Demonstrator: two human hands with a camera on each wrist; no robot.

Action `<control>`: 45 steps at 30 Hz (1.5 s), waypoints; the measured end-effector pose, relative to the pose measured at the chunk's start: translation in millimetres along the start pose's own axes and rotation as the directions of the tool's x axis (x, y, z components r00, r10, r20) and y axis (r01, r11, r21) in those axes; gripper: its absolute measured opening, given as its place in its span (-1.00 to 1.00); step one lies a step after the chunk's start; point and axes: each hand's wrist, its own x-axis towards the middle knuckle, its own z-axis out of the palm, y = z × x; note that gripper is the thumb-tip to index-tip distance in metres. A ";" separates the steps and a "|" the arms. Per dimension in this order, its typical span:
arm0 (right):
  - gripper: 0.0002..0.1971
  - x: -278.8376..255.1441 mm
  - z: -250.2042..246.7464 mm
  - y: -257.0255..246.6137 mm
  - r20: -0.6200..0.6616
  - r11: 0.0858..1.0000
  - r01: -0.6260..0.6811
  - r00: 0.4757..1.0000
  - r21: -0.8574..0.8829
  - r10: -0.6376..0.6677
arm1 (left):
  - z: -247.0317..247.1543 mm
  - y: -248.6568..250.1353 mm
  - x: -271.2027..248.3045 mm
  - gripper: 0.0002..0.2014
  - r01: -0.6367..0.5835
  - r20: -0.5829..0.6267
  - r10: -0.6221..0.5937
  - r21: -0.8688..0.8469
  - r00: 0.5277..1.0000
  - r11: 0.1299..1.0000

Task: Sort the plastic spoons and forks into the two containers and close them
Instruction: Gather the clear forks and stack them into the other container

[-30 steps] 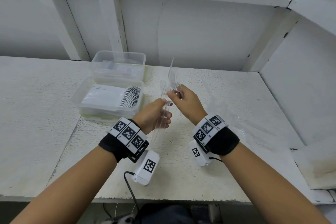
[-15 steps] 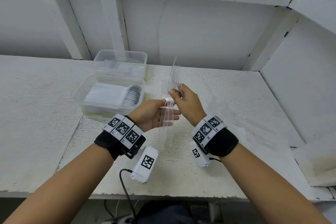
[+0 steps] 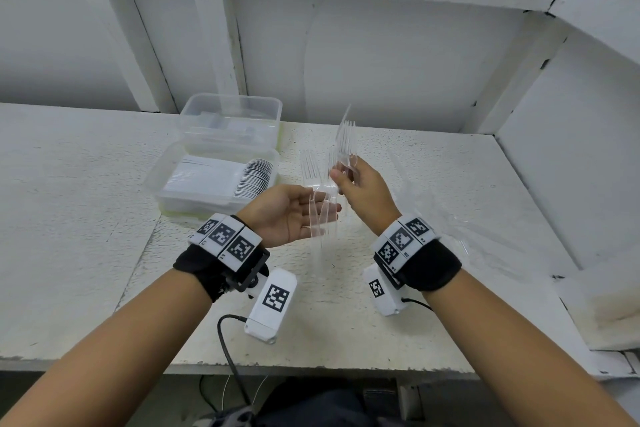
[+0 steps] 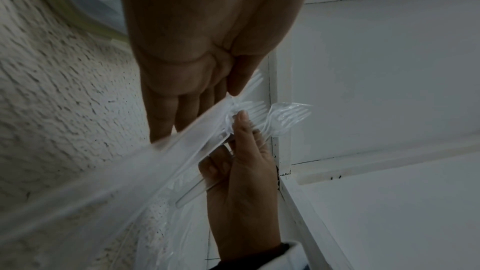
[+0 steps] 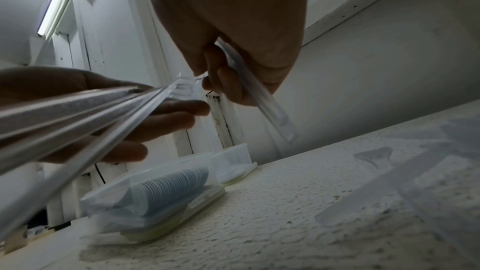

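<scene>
Left hand (image 3: 289, 215): held palm-up above the table (image 3: 86, 218); fingers nearly straight; several clear forks (image 3: 320, 208) are laid across them, thumb resting on the stack, tines pointing away
Right hand (image 3: 363, 191): raised just beside the left; fingers curled; a second bunch of forks (image 3: 346, 144) is pinched near the necks, tines up
Near container (image 3: 214, 184): set on the table left of the hands; packed with stacked spoons (image 3: 254, 175); whether lidded cannot be told
Far container (image 3: 232, 121): placed directly behind the near one; contents unclear
Plastic wrap (image 3: 450, 215): lies on the table to the right
</scene>
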 end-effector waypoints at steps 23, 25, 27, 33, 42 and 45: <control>-0.83 0.3 -2.3 -0.7 0.125 0.992 -0.122 0.985 0.042 0.116 | 7.1 -10.9 5.0 -0.75 -0.057 0.008 0.057 0.228 0.998 0.972; -0.83 -0.2 -2.5 -1.7 0.143 0.985 -0.155 0.979 0.071 0.144 | 8.3 -13.1 6.6 -0.74 -0.081 -0.025 0.091 0.265 0.995 0.961; -0.84 -0.4 -3.2 -3.6 0.149 0.975 -0.191 0.973 0.112 0.174 | 8.5 -15.4 7.1 -0.72 -0.103 -0.051 0.123 0.291 0.991 0.951; -0.82 -0.2 -5.1 -5.0 0.171 0.961 -0.233 0.963 0.152 0.207 | 5.8 -18.5 2.4 -0.78 -0.146 0.031 0.143 0.263 0.989 0.954; -0.67 0.0 -5.7 -7.4 0.166 0.932 -0.282 0.954 0.227 0.248 | 10.4 -21.6 8.0 -0.84 -0.195 -0.034 0.217 0.321 0.976 0.927; -0.77 -1.8 -5.9 -5.6 0.141 0.973 -0.194 0.974 0.127 0.176 | 10.8 -24.0 10.0 -0.81 -0.208 -0.049 0.242 0.370 0.969 0.905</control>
